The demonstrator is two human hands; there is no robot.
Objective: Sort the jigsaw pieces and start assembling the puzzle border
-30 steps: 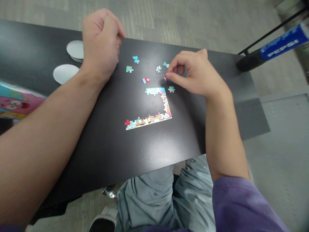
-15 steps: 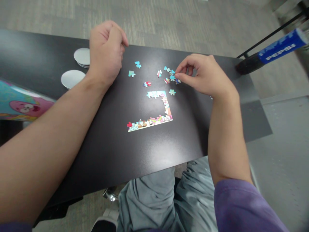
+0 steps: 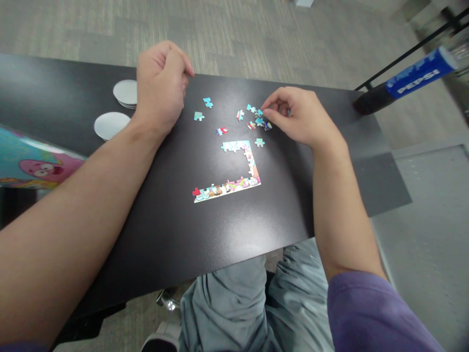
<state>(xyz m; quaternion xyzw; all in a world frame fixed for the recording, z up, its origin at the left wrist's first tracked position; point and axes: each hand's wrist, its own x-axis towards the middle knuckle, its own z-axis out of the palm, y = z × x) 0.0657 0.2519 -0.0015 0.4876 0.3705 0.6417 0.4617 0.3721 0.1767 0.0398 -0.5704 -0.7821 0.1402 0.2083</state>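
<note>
My left hand (image 3: pixel 161 83) rests at the far edge of the table, closed in a loose fist, with no object showing in it. To its right lie two loose puzzle pieces, a blue one (image 3: pixel 208 102) and a green one (image 3: pixel 199 116). My right hand (image 3: pixel 293 115) has thumb and forefinger pinched at the edge of a small teal puzzle piece (image 3: pixel 258 113) in a cluster of loose pieces. Nearer to me is a joined strip of puzzle (image 3: pixel 227 187), bent up the right side and along the top. A green piece (image 3: pixel 260 142) lies beside its upper right corner.
Two groups of white discs (image 3: pixel 112 125) sit on the dark table (image 3: pixel 164 244) beyond my left forearm. A box with a pink cartoon figure (image 3: pixel 47 167) stands at the left. A blue Pepsi cylinder (image 3: pixel 417 80) sticks out past the right far corner.
The view has shifted slightly. My right hand stays at the cluster with its fingertips by the same teal piece. My left fist and the joined strip have not visibly changed.
</note>
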